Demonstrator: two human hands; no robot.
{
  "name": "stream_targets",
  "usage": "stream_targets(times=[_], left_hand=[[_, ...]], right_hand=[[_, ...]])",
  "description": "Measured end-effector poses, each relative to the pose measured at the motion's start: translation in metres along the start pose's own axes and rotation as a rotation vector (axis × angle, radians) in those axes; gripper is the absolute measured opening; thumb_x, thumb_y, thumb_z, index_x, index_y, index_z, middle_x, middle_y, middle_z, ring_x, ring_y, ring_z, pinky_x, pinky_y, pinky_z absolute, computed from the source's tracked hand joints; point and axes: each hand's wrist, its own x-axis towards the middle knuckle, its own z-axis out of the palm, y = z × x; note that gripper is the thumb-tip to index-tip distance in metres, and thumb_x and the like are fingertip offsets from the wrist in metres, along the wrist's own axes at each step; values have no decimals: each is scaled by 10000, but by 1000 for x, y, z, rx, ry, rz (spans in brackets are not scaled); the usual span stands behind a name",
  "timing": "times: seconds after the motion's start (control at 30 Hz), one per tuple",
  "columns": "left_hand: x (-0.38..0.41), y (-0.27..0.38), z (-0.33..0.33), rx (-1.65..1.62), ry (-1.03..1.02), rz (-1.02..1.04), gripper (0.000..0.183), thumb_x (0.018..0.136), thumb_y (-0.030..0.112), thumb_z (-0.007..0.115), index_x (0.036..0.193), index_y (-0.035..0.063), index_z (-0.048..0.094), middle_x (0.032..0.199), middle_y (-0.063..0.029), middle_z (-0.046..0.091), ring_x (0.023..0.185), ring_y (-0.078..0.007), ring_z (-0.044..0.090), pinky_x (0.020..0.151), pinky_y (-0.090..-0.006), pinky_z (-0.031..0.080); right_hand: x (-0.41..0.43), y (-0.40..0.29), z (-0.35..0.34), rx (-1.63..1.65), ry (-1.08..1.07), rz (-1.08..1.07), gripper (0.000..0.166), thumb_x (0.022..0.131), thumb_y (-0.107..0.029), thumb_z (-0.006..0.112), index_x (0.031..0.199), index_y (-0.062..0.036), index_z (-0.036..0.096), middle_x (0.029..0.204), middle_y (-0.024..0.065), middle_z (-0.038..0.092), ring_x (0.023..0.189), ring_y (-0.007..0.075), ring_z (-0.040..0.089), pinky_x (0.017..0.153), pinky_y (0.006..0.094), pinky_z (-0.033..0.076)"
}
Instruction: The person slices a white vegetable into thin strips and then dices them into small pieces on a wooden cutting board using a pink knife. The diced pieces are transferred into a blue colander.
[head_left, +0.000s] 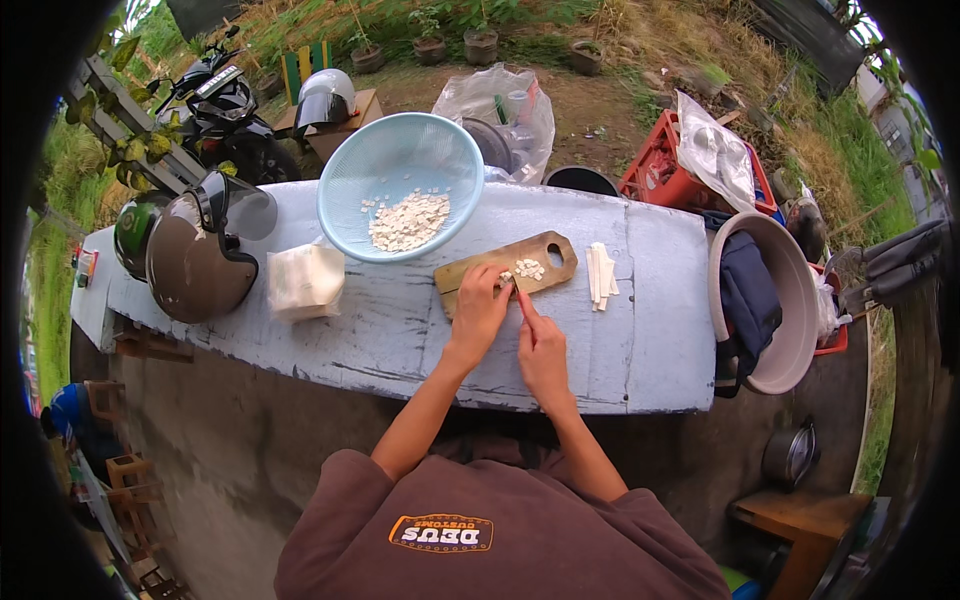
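A wooden cutting board (469, 271) with a handle hole lies at a slant on the table. My left hand (480, 296) rests on it, its fingertips bent over a few small white pieces (505, 278) of a food I cannot identify. In my right hand (543, 352) is a knife with a red handle (527, 306); its blade stands close beside my left fingertips and is mostly hidden. Diced white bits (529, 269) form a small pile beyond the blade. To the right of the board, a bundle of white strips (600, 276) lies on the tabletop.
A light blue plastic strainer basket (341, 176) holding many white dice stands behind the board on the pale table (375, 330). Leftward are a plastic-wrapped white pack (306, 281) and a brown helmet (196, 255). A large beige basin (799, 322) with dark cloth adjoins the right edge.
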Motion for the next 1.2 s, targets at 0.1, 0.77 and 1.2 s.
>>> stream_targets(times=[0.1,0.77,1.2], left_hand=[[6,1,-1,-73,-39,-11,264,886,9,710,1147,-25,689,1149,-181,680,1043,-363,637,923,-435,523],[16,2,7,-177,-77,3,305,900,-10,722,1204,-13,700,1176,-168,687,968,-274,705,870,-357,575],[28,5,14,-214,-141,61,363,891,-41,692,1254,-37,670,1249,-175,651,988,-271,691,870,-347,580]], right_hand=[[0,-1,0,0,4,1,514,994,-41,537,1505,-87,568,849,227,587,785,397,608,773,483,497],[6,5,-20,63,159,35,466,1034,-24,520,1493,-72,580,866,225,626,759,345,604,763,449,495],[21,16,-18,-57,94,28,481,1031,-49,510,1510,-78,557,908,261,631,869,421,634,814,497,494]])
